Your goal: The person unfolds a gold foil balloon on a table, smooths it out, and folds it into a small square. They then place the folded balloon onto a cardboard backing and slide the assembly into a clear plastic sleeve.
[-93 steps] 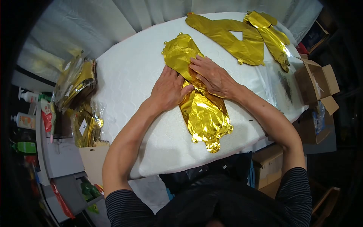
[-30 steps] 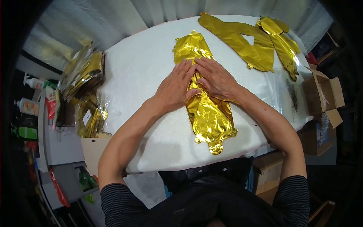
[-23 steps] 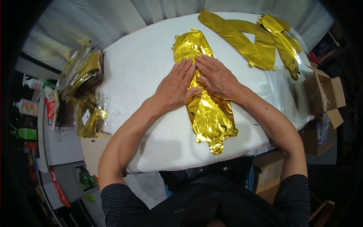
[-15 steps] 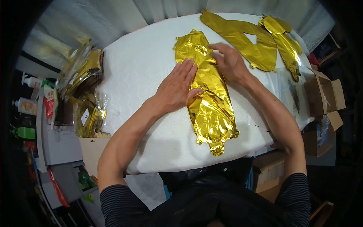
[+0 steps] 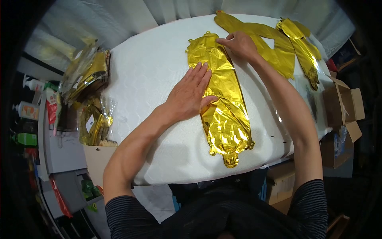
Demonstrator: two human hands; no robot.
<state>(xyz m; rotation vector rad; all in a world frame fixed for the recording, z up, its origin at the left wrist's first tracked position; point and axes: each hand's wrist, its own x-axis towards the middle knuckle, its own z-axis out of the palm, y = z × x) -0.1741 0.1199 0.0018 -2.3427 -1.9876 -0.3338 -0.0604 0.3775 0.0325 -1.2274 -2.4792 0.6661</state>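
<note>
A long, flat gold foil balloon (image 5: 227, 107) lies lengthwise on the white padded table, with small tabs along its ends. My left hand (image 5: 191, 91) rests flat on its left side, fingers stretched toward the upper end and thumb out to the right. At the balloon's upper right edge, my right hand (image 5: 240, 44) has its thumb and forefinger closed on the foil in a pinch. The other fingers of that hand are curled, partly out of sight.
More flat gold foil balloons (image 5: 284, 44) lie at the back right of the white table (image 5: 147, 67). Clear bags of gold foil (image 5: 89, 75) are piled at the left edge. Open cardboard boxes (image 5: 342, 99) stand off the right side, and a pale curtain (image 5: 119, 18) hangs behind.
My right hand has gone up and slightly left to the balloon's upper right edge, and the foil there looks flatter. My left hand has stayed flat on the balloon.
</note>
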